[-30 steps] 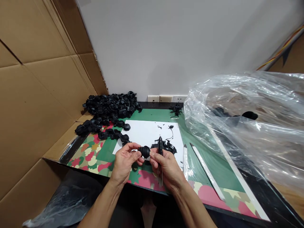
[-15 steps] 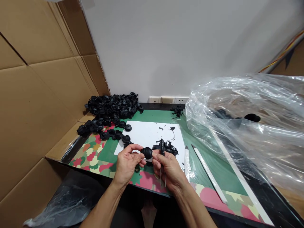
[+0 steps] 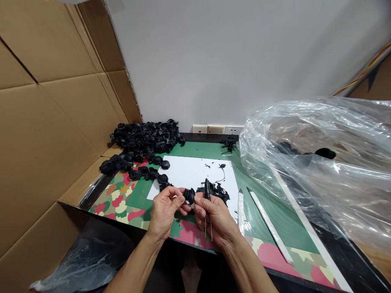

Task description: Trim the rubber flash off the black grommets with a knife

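Observation:
My left hand (image 3: 165, 209) and my right hand (image 3: 214, 215) meet over the near edge of the table, both pinching a small black ribbed rubber part (image 3: 189, 195) between their fingertips. My right hand also grips a thin black-handled tool (image 3: 207, 191) that stands up past the fingers, with metal prongs running down over the palm. A heap of black trimmings (image 3: 216, 189) lies just behind the hands on a white sheet (image 3: 192, 173).
A big pile of similar black rubber parts (image 3: 143, 140) covers the far left of the table. A large clear plastic bag (image 3: 320, 162) fills the right side. Cardboard panels (image 3: 51, 114) wall the left. Two white strips (image 3: 265, 221) lie on the green mat.
The rubber part has been turned between my fingers, now showing its ribbed side. Both hands stay in place.

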A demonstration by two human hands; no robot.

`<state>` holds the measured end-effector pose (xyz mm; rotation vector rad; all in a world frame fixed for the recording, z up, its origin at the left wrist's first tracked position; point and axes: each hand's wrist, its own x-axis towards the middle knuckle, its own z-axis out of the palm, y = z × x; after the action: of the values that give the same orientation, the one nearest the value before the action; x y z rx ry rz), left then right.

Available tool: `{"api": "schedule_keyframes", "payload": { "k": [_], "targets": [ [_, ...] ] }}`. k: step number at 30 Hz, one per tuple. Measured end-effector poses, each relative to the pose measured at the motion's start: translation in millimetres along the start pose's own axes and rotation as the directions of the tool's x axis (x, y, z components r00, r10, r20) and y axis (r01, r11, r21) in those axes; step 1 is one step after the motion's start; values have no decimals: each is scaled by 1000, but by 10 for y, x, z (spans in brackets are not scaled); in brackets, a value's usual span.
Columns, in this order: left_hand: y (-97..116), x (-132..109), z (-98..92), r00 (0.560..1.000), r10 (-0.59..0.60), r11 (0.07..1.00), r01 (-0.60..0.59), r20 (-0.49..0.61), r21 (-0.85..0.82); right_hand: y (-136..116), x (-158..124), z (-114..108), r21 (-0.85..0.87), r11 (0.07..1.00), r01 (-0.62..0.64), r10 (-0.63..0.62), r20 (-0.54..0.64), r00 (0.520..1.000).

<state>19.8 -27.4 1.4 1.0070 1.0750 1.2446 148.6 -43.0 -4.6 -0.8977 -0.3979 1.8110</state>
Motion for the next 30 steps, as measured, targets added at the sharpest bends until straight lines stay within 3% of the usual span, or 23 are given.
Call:
{"api": "schedule_keyframes", "payload": {
  "k": [10,16,22,30],
  "targets": [
    [-7,-56,42,990,48,997,-40,-131,59,27,52,-27,-9,999,31,-32,-108,994],
    [6,-36,-2,997,46,976,-30,-70,217,18,41,3,-36,999,19,-21,-68,997],
    [-51,-17,-75,997,72,960,-76,23,270,0,19,-10,-16,1000,-24,24,-21,1000],
    [-39,-29,-71,991,130,948,-129,18,291,-1,25,-15,41,997,-62,61,34,998]
  ]
}}
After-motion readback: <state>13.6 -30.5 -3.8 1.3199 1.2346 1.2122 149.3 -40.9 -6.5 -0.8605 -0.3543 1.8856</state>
